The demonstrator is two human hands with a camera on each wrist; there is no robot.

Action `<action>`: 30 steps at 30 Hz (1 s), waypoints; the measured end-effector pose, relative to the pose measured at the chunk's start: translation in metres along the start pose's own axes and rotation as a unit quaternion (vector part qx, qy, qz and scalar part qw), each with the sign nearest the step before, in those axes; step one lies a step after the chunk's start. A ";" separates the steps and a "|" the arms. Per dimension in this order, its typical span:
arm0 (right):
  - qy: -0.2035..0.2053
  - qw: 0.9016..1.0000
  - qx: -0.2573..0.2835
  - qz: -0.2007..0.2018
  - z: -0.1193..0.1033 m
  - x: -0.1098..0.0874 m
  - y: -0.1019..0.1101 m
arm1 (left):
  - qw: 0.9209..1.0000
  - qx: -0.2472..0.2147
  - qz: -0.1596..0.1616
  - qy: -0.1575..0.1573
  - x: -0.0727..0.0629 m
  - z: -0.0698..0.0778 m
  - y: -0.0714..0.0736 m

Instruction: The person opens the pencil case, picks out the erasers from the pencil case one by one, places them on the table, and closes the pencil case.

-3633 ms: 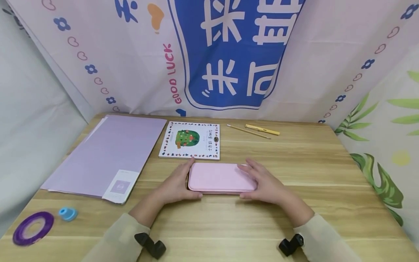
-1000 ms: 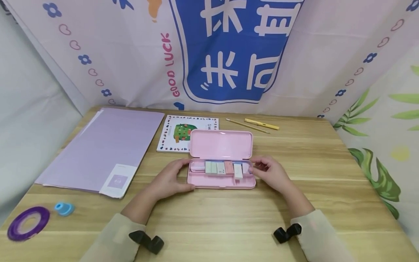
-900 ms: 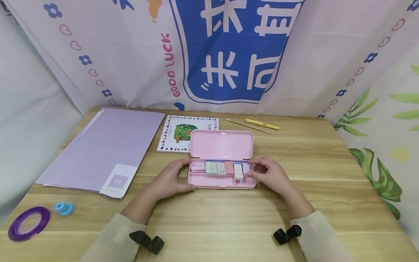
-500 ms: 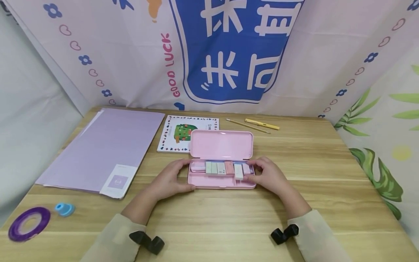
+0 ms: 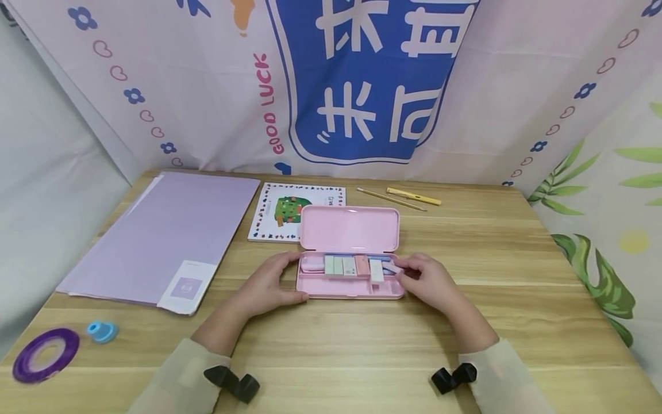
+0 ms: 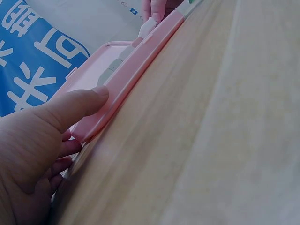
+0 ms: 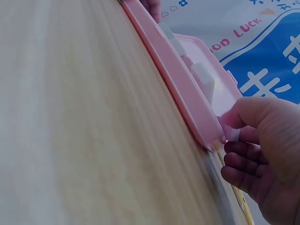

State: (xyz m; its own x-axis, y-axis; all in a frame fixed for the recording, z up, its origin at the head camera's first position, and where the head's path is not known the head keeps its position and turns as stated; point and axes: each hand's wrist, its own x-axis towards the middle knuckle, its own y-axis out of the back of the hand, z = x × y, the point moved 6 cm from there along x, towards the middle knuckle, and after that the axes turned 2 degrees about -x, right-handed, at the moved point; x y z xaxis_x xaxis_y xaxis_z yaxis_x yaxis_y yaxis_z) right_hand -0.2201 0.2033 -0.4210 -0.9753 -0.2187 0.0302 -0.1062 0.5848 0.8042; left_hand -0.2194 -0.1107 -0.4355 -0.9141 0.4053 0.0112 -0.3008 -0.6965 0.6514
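A pink pencil case [image 5: 333,287] stands on the table with its lid [image 5: 350,229] raised at the back. My left hand [image 5: 266,287] grips the case's left end, thumb at the front corner, as the left wrist view also shows. At the right end, my right hand [image 5: 431,284] pinches a small pale lilac eraser [image 5: 394,268] between thumb and forefinger; it lies tilted there. Green blocks [image 5: 333,265], a salmon block [image 5: 362,265] and a white block [image 5: 376,271] sit in a row inside. A whitish rounded piece [image 5: 312,264] lies at the left of the back compartment.
Behind the case lies a picture book [image 5: 266,221], partly covered by the lid. A pencil [image 5: 391,199] and a yellow pen [image 5: 414,196] are at the back. Left are a lilac folder [image 5: 170,230], purple tape roll [image 5: 24,365] and blue cap-like piece [image 5: 102,331].
The case was closed 3.6 s ago with both hands at its ends; its lid is now up. My right fingers have reached in, and the lilac eraser has turned aslant. The left hand stays put.
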 end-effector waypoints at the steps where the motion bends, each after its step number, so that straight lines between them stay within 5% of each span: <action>1: 0.000 1.000 0.000 0.002 -0.001 -0.001 0.001 | 1.000 0.001 0.001 0.000 0.000 0.000 0.000; 16: -0.024 0.999 0.024 0.022 0.004 -0.007 0.007 | 1.000 -0.001 0.002 0.001 0.000 0.000 0.000; 24: -0.033 0.999 -0.013 0.025 0.008 -0.007 0.011 | 1.000 0.000 -0.002 0.003 0.000 0.000 -0.001; 30: -0.073 0.993 -0.012 0.095 0.047 -0.016 0.045 | 1.000 -0.001 0.000 0.002 0.000 0.000 0.000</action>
State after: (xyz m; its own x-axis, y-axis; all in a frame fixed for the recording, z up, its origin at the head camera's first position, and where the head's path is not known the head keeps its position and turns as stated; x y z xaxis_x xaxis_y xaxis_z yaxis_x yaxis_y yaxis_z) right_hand -0.2180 0.2704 -0.4131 -0.9951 0.0107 0.0980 0.0857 0.5850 0.8065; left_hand -0.2193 -0.1103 -0.4353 -0.9150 0.4034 0.0073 -0.3024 -0.6977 0.6494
